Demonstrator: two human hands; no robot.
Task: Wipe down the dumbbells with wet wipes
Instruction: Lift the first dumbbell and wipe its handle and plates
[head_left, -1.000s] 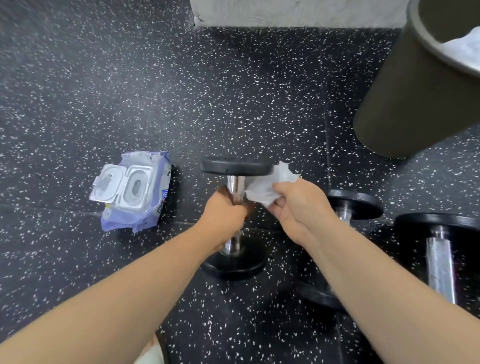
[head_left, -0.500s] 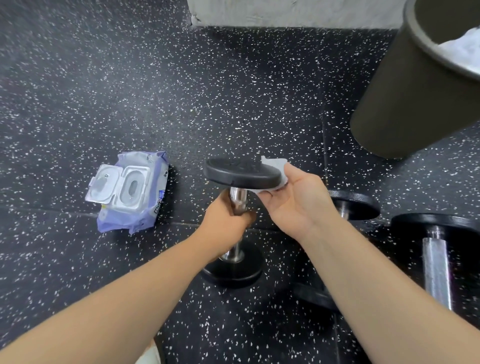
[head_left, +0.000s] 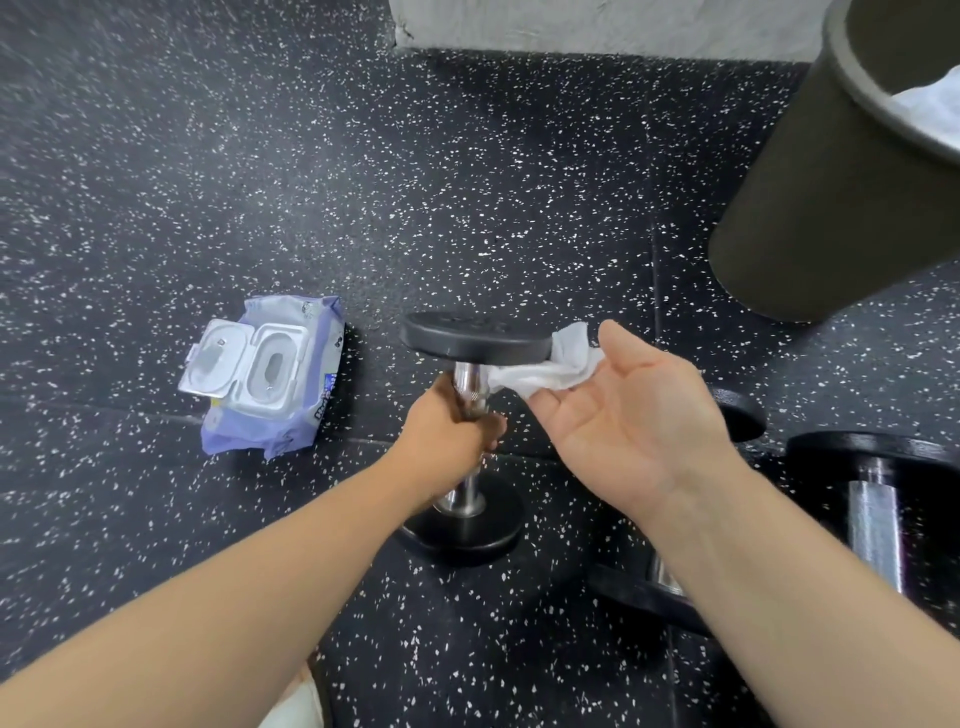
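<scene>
The dumbbell (head_left: 475, 340) stands on end, with the open wipes pack (head_left: 265, 374) to its left. Our left hand (head_left: 457, 431) curls fully round its chrome handle. Our right hand (head_left: 623, 415) lies palm up, fingers nearly straight, pressing the wet wipe (head_left: 550, 369) against the top plate's rim and underside. We should hold the handle firm and sweep the wipe round the whole rim.

bright, even light from above me, soft shadow beside the wipes pack (head_left: 270, 379), glare on the chrome handle (head_left: 470, 382) i hold, speckled floor (head_left: 156, 130) smeared and bent toward edges
</scene>
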